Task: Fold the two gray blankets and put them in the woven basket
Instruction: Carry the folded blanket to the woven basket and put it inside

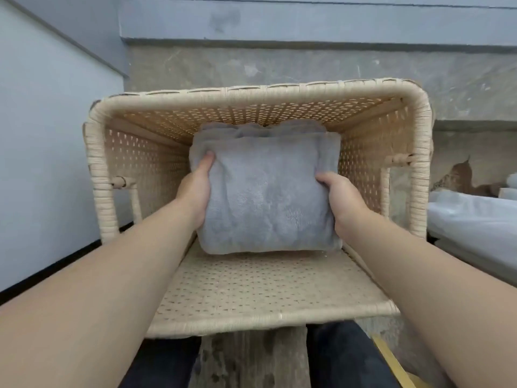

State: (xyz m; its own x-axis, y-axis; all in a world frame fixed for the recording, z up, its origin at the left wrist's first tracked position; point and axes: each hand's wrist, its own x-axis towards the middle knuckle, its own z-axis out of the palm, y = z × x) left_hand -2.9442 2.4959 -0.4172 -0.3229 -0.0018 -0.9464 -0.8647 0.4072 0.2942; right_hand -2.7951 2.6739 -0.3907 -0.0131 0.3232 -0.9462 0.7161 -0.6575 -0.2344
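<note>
Nearing completion: folded blanket (265, 197) is being gripped at both sides by left hand (195, 191) & right hand (340, 203), fingers closed on it, inside basket (260, 92); 2nd blanket (251, 129) apparently lying behind it. Release is being awaited.

Single head cam, fwd and steeply down, close over basket (279, 317) mouth (wide-angle).

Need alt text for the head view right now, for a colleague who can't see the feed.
Both hands, the left hand and right hand, grip the sides of a folded gray blanket inside the woven basket. More folded gray fabric, which may be the second blanket, shows just behind it. The basket sits on a worn wooden surface against a gray wall.
</note>
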